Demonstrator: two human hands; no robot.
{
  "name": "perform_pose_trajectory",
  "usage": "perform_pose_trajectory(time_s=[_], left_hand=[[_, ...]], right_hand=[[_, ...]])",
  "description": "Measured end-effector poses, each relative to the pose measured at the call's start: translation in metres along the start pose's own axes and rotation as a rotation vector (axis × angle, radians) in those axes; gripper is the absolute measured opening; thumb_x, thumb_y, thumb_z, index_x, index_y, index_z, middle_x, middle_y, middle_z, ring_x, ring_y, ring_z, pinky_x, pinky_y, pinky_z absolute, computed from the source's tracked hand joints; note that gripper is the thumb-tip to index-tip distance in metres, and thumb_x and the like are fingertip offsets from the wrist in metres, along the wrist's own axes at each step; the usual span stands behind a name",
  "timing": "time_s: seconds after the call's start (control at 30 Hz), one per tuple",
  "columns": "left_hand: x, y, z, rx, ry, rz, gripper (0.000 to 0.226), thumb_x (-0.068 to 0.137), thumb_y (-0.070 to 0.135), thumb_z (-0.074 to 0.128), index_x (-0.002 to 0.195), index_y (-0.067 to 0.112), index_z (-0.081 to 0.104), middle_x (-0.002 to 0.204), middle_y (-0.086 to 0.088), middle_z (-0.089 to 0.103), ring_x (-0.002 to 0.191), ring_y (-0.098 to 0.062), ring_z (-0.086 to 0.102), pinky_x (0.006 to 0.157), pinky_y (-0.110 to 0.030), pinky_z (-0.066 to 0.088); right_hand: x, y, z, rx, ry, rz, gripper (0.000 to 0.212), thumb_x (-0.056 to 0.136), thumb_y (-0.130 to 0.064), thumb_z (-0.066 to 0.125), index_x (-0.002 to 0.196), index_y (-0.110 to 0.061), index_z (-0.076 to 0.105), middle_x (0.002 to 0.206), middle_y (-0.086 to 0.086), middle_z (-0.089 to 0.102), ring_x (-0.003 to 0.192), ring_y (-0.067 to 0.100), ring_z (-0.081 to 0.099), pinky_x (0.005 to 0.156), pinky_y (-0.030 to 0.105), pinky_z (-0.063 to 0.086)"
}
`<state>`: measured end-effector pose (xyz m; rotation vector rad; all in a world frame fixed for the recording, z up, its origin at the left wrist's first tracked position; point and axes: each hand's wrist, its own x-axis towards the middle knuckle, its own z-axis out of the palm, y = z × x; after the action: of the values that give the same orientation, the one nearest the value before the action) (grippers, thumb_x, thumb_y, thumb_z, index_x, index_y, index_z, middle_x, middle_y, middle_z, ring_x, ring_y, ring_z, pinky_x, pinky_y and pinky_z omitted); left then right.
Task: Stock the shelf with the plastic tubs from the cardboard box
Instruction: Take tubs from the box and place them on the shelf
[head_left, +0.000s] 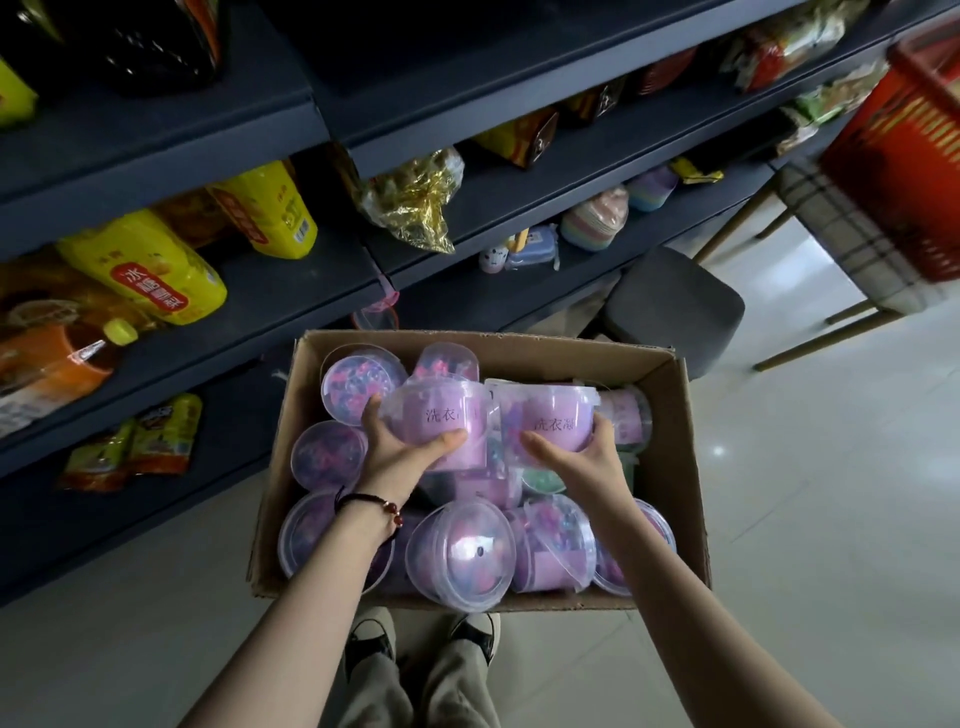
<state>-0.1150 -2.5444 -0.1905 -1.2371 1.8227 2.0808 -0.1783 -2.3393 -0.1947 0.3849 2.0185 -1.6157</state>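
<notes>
Left hand (400, 447): thumb and fingers curled round the left tub (436, 415), a clear round plastic pot with a lilac printed label, held over the heap.
Right hand (582, 452): grips the right tub (558, 421), the same kind, just beside the first.
Wrist: dark cord bracelet (374, 506) with red beads on the left arm.
Other tubs (460, 551): glossy domed lids, pink and purple beads inside, piled loosely.
Cardboard box (675, 415): plain brown, open top, on the floor against the shelf.
Shelf (467, 244): dark matte boards carrying yellow bags (145, 265) and crinkled foil packs.
Floor (805, 493): pale, shiny tiles.
Room: dark padded stool (675, 301); red slatted basket (904, 171) at the right.
</notes>
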Motion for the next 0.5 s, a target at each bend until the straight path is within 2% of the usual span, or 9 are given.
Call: perform_pose_trajectory(time_s=[0.1, 0.17, 0.23, 0.33, 0.4, 0.5], left_hand=[[-0.017, 0.036, -0.01, -0.047, 0.036, 0.087, 0.118, 0.051, 0.025, 0.093, 0.146, 0.024, 0.022, 0.142, -0.006, 0.045, 0.125, -0.023, 0.048, 0.103, -0.045, 0.044], [-0.029, 0.065, -0.019, -0.055, 0.071, 0.179, 0.112, 0.042, 0.033, 0.092, 0.138, 0.017, 0.035, 0.136, -0.01, 0.051, 0.121, -0.026, 0.054, 0.098, -0.047, 0.049], [-0.043, 0.097, -0.031, -0.067, 0.12, 0.251, 0.11, 0.035, 0.046, 0.087, 0.131, 0.016, 0.042, 0.132, -0.011, 0.053, 0.118, -0.026, 0.056, 0.095, -0.045, 0.051], [-0.069, 0.143, -0.049, -0.134, 0.114, 0.342, 0.11, 0.036, 0.044, 0.088, 0.133, 0.018, 0.042, 0.131, -0.009, 0.055, 0.117, -0.024, 0.058, 0.097, -0.049, 0.049], [-0.091, 0.172, -0.063, -0.146, 0.106, 0.444, 0.106, 0.041, 0.038, 0.088, 0.133, 0.017, 0.041, 0.132, -0.007, 0.055, 0.118, -0.021, 0.057, 0.099, -0.049, 0.048], [-0.129, 0.213, -0.086, -0.159, 0.144, 0.61, 0.103, 0.044, 0.038, 0.087, 0.133, 0.016, 0.04, 0.132, -0.008, 0.053, 0.119, -0.019, 0.055, 0.099, -0.048, 0.048]], right_hand=[[-0.015, -0.037, 0.005, 0.07, -0.036, -0.091, 0.104, 0.046, -0.048, 0.093, 0.131, -0.025, 0.036, 0.116, 0.002, 0.061, 0.098, 0.012, 0.068, 0.08, 0.032, 0.058], [-0.027, -0.066, 0.01, 0.102, -0.057, -0.146, 0.123, 0.045, -0.045, 0.093, 0.142, -0.036, 0.018, 0.116, -0.002, 0.058, 0.099, 0.009, 0.067, 0.078, 0.028, 0.058], [-0.041, -0.099, 0.015, 0.134, -0.098, -0.198, 0.135, 0.043, -0.044, 0.094, 0.144, -0.046, 0.006, 0.114, -0.001, 0.062, 0.098, 0.011, 0.069, 0.082, 0.033, 0.058], [-0.064, -0.151, 0.022, 0.116, -0.176, -0.273, 0.129, 0.043, -0.043, 0.095, 0.143, -0.046, 0.014, 0.119, 0.004, 0.064, 0.102, 0.02, 0.069, 0.092, 0.05, 0.053], [-0.081, -0.183, 0.028, 0.084, -0.178, -0.327, 0.126, 0.04, -0.046, 0.095, 0.142, -0.039, 0.021, 0.119, 0.004, 0.064, 0.101, 0.02, 0.069, 0.091, 0.051, 0.053], [-0.111, -0.225, 0.038, 0.054, -0.126, -0.42, 0.114, 0.045, -0.046, 0.092, 0.138, -0.042, 0.025, 0.116, -0.002, 0.064, 0.099, 0.015, 0.069, 0.091, 0.048, 0.054]])
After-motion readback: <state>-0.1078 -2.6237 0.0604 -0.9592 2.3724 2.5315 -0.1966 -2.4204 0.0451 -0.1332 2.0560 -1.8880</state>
